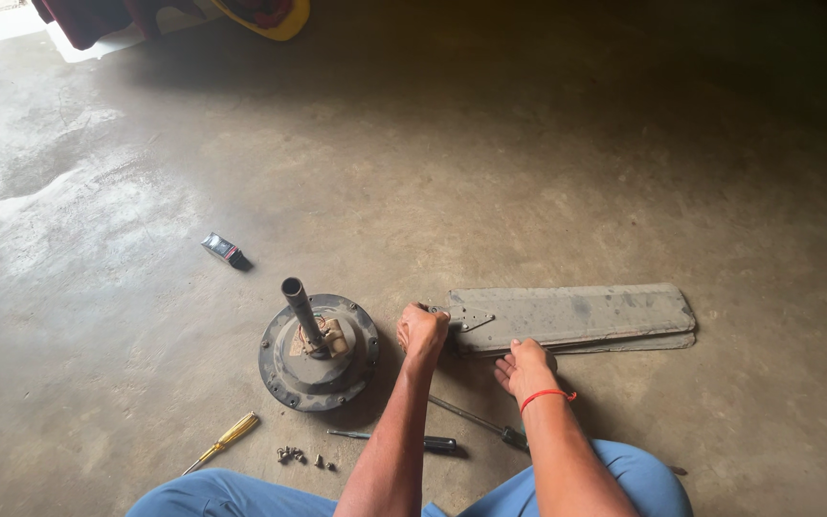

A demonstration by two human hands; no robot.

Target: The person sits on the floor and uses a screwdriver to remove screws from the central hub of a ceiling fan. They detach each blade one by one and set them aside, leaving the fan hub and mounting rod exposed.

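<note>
A grey ceiling-fan motor housing point(318, 369) with an upright rod point(301, 311) sits on the concrete floor. To its right lie stacked grey fan blades point(576, 318) with a metal bracket point(466, 319) at their near end. My left hand point(422, 333) is closed at the bracket end of the blades, gripping it. My right hand point(525, 369), with a red thread on the wrist, rests flat against the blades' near edge.
A yellow-handled screwdriver point(225, 439), a black-handled screwdriver point(404, 441) and another tool point(480, 422) lie near my knees. Several loose screws point(299, 456) sit beside them. A small dark box point(223, 250) lies farther left. Cloth and a yellow object point(270, 14) are at the top.
</note>
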